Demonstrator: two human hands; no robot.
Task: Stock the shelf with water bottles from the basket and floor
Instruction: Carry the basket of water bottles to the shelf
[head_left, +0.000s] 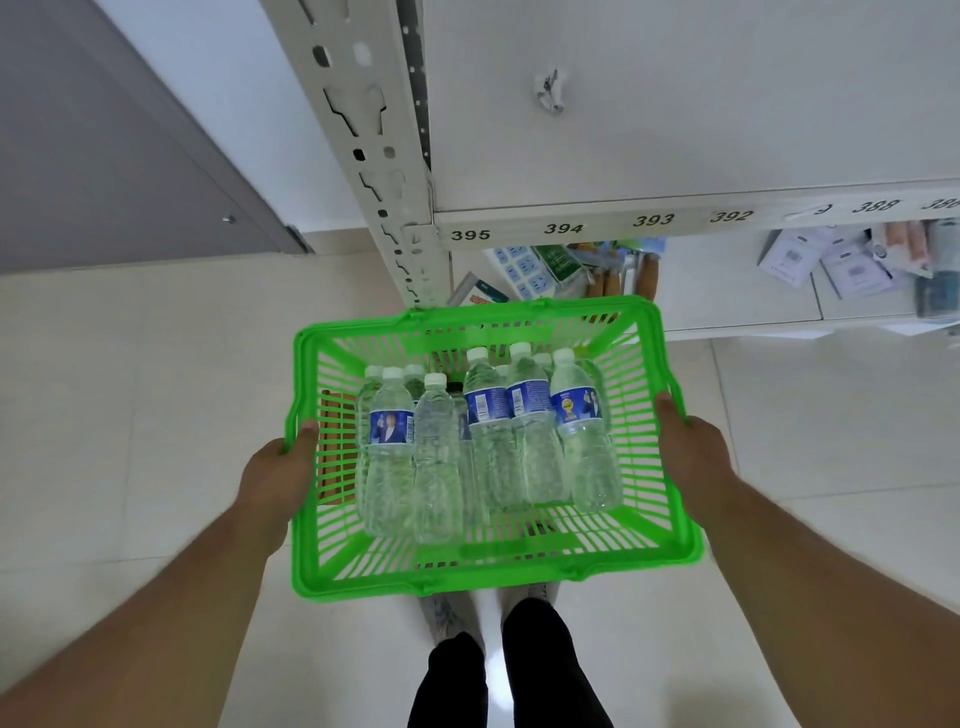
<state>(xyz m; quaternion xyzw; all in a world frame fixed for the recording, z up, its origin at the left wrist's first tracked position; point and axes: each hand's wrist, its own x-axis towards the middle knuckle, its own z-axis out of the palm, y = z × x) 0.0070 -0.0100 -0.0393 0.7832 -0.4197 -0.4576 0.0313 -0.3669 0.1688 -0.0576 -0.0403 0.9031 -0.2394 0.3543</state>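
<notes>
Your left hand (275, 467) and right hand (691, 447) grip the side rims of the green basket (498, 571) at frame centre; water bottles (488, 441) stand inside, below the white shelf (675, 218).

Both arms extended forward; left grip (278, 470) and right grip (691, 447) curled, thumbs on top.

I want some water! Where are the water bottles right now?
In the head view, the water bottles stand inside the green basket, held at its sides by the left hand and right hand, in front of the shelf.
</notes>
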